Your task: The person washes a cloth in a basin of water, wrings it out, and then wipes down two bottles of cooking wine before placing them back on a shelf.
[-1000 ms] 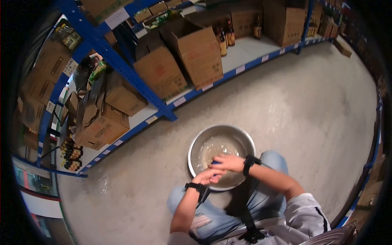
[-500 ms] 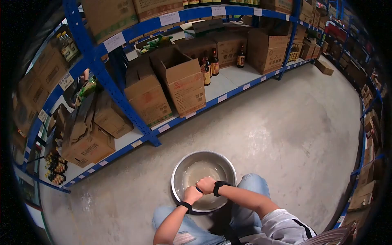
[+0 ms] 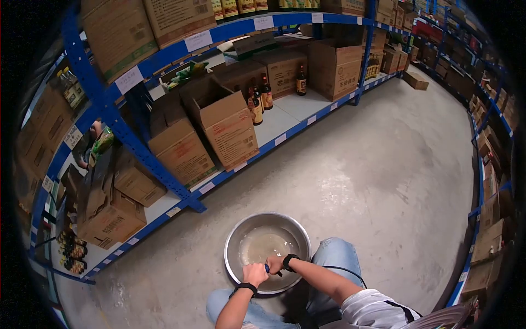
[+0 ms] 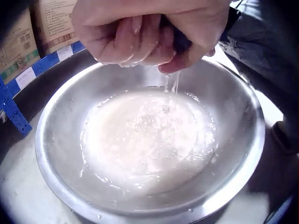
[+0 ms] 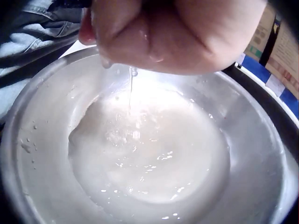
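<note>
Over round steel basin [image 3: 236, 232], dripping cloth [image 3: 267, 268]

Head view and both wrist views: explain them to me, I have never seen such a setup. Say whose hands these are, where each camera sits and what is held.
No machine here: a person works over a steel bowl on a concrete floor, beside blue shelves of cardboard boxes. The wide picture comes from a camera on the head. The two close ones come from cameras on the wrists, looking into the bowl's cloudy water. The left hand and right hand both grip a dark blue thing above the bowl, and water trickles from it.
</note>
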`<state>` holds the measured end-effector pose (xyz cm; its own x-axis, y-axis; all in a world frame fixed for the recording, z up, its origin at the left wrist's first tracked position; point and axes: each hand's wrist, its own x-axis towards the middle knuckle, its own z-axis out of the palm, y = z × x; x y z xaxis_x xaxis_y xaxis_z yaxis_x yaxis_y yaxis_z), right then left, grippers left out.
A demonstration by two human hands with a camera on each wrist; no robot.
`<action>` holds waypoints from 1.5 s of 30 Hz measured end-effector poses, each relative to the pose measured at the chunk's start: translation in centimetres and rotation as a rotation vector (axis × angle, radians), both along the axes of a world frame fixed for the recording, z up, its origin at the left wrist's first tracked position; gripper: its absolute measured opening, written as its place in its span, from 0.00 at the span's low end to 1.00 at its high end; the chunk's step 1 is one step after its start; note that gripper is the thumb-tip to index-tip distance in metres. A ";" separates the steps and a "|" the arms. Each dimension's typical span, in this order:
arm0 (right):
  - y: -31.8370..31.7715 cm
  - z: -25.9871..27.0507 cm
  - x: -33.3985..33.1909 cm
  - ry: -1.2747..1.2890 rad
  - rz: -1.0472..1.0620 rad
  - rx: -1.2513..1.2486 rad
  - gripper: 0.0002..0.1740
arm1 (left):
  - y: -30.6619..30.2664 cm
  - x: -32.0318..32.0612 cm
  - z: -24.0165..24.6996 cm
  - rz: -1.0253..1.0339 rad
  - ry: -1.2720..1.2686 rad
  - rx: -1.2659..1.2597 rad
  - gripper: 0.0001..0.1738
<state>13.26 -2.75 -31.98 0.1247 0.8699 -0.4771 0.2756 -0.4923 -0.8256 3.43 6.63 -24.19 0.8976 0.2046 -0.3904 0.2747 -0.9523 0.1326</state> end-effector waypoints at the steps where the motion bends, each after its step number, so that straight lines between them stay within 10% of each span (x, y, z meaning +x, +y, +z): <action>1: -0.4 0.9 -0.2 0.102 -0.013 0.006 0.04 | 0.1 -0.2 -0.2 -0.044 -0.012 0.004 0.10; 11: -2.0 10.0 -2.5 0.366 -0.132 -0.105 0.07 | 1.1 -2.6 5.9 -0.229 -0.330 -0.102 0.06; 26: -4.3 38.2 -5.1 0.451 -0.151 -0.042 0.04 | 1.1 -4.7 34.2 -0.491 -0.450 0.003 0.13; 34: -5.5 52.8 -6.7 -0.311 -0.323 0.323 0.27 | 0.6 -4.7 45.8 -0.214 -0.519 -0.070 0.22; 45: -14.6 58.8 -5.6 -0.376 -0.400 0.396 0.30 | -7.0 -4.3 51.3 -0.070 -0.473 -0.413 0.34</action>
